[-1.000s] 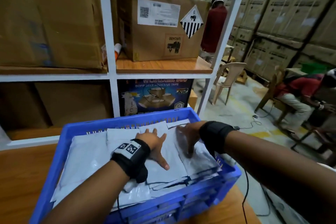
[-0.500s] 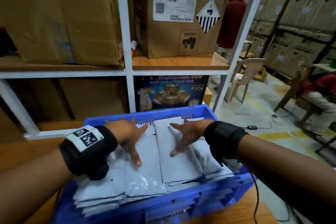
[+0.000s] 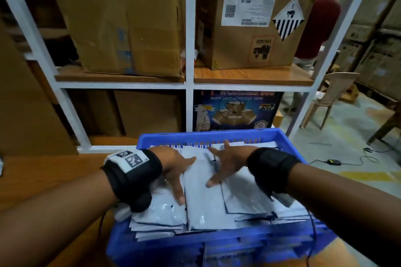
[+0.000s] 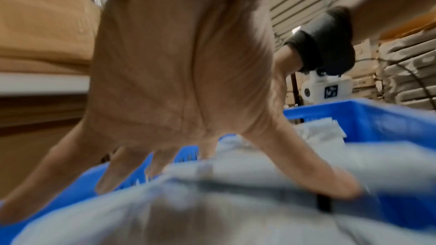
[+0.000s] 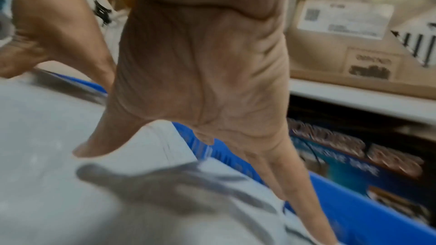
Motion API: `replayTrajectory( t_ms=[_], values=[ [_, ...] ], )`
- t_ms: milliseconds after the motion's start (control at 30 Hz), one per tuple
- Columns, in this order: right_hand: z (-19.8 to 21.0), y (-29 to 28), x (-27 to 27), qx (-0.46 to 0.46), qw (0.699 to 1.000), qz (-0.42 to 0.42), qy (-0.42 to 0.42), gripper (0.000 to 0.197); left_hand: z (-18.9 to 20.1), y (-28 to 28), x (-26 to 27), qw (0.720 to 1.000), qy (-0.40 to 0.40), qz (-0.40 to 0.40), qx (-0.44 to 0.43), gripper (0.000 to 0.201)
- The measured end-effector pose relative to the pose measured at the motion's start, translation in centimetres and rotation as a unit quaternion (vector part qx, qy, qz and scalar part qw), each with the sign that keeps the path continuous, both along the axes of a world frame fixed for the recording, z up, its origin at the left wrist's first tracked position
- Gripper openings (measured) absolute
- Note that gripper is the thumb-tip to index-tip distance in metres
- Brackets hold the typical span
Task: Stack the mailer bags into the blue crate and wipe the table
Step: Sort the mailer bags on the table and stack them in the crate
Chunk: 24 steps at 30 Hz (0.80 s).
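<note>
From the head view I see my left hand (image 3: 173,167) and right hand (image 3: 227,162) lying flat, fingers spread and straight, on the grey mailer bags (image 3: 201,208) piled in the blue crate (image 3: 217,134); neither hand grasps anything. The crate sits on the wooden table (image 3: 54,180), its near wall blurred and cut off at 6 o'clock. At 12 o'clock stands a white shelf rack (image 3: 189,50) with cardboard boxes (image 3: 249,26); at 2 o'clock a person in red (image 3: 314,28) is half hidden behind the rack post.

The left wrist view is smeared: my left hand (image 4: 179,66) fills it, fingers splayed onto the bags (image 4: 212,202), and the right wrist's black strap (image 4: 325,40) shows at 2 o'clock.

In the right wrist view, my right hand (image 5: 202,66) presses the blurred bags (image 5: 70,174); the crate's far rim (image 5: 354,211) runs toward 4 o'clock, and the labelled box (image 5: 349,31) is visible at 2 o'clock.
</note>
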State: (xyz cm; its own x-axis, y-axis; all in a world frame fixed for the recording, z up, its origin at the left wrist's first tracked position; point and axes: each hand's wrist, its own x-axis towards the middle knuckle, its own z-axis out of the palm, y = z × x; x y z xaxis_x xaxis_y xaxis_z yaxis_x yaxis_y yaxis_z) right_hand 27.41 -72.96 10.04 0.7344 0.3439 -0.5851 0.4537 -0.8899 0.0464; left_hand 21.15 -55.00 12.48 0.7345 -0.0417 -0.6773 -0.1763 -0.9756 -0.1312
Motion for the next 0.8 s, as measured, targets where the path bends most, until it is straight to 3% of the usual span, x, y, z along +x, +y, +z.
replayTrajectory(
  t_ms=[100, 200, 267, 333, 400, 500, 633, 700, 800],
  values=[
    [-2.4, 3.4, -1.8, -0.029, 0.999, 0.044, 0.003, 0.119, -0.4, 0.1, 0.4, 0.999, 0.027, 0.030, 0.002, 0.101],
    [-5.2, 4.9, -2.7, -0.046, 0.998, 0.046, -0.009, 0.118, -1.8, -0.2, -0.6, 0.997, -0.081, -0.012, 0.008, 0.068],
    [-4.6, 4.6, -2.4, -0.029, 0.999, 0.041, -0.007, 0.119, -2.5, 0.0, -0.5, 0.993, -0.109, -0.038, -0.015, 0.094],
    [-2.8, 3.3, -1.7, 0.011, 1.000, 0.011, -0.007, 0.120, -1.9, 0.1, -0.1, 0.997, -0.049, -0.060, 0.020, 0.126],
    [-0.6, 1.0, -0.8, 0.049, 0.998, -0.040, -0.020, 0.116, -1.6, 0.4, 0.8, 0.999, -0.036, -0.028, 0.021, 0.134],
    [1.7, -3.4, 0.1, 0.032, 0.992, -0.100, -0.075, 0.107, -2.6, 0.5, 1.0, 0.998, -0.068, -0.009, -0.006, 0.136],
    [-0.3, -7.5, 0.7, 0.008, 0.988, -0.140, -0.061, 0.077, -3.9, -0.2, -0.2, 0.998, -0.058, -0.003, 0.004, 0.126],
    [-1.2, -8.4, 0.3, 0.009, 0.988, -0.148, -0.048, 0.079, -3.4, -0.3, -0.6, 0.998, -0.055, -0.007, 0.004, 0.121],
    [-0.2, -9.0, -0.1, 0.019, 0.988, -0.138, -0.065, 0.098, -1.2, -0.5, -0.6, 0.996, -0.088, 0.001, -0.013, 0.111]
  ],
)
